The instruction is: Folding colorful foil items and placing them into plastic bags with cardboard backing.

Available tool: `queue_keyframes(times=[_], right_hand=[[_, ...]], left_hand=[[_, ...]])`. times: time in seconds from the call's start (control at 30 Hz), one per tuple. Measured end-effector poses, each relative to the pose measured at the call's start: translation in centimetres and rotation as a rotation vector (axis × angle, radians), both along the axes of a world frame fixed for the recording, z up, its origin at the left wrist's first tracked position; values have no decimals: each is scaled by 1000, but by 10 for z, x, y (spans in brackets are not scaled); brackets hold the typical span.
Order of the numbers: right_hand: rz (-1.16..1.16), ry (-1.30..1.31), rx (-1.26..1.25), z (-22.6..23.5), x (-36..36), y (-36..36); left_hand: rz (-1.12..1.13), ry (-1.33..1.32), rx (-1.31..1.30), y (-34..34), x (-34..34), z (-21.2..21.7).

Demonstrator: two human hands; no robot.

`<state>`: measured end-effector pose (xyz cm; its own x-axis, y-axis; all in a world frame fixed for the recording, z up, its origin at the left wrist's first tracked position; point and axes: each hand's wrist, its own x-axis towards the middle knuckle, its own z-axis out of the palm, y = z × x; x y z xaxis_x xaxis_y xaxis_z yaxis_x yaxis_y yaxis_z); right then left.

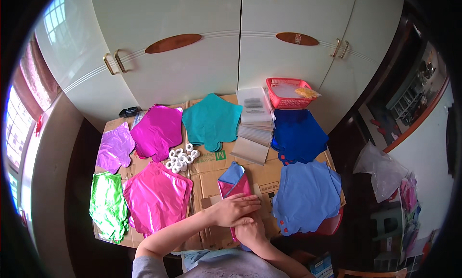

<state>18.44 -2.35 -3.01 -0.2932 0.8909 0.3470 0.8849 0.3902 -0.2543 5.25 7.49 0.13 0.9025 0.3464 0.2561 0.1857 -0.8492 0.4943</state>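
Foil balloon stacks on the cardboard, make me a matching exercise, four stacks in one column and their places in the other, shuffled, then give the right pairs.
Column one:
1. teal stack
2. green stack
3. dark blue stack
4. light purple stack

Column two:
A. near left corner
B. just below the red basket
C. far middle, left of the clear bags
D. left edge, above the green one

Pairs: 1-C, 2-A, 3-B, 4-D
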Motion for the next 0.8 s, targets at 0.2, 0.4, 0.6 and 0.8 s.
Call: queue_keyframes(times=[0.2, 0.4, 0.6, 0.8], right_hand=[[32, 84, -35, -4, 1, 0], [13, 20, -71, 3, 2, 1], [61, 14, -56, -1, 1, 19], [181, 141, -113, 4, -2, 46]], left_hand=[[186, 187, 120, 10, 3, -18], [319, 276, 189, 31, 2, -23], [471, 384, 216, 39, -8, -27], [536, 419, 230, 55, -23, -23]])
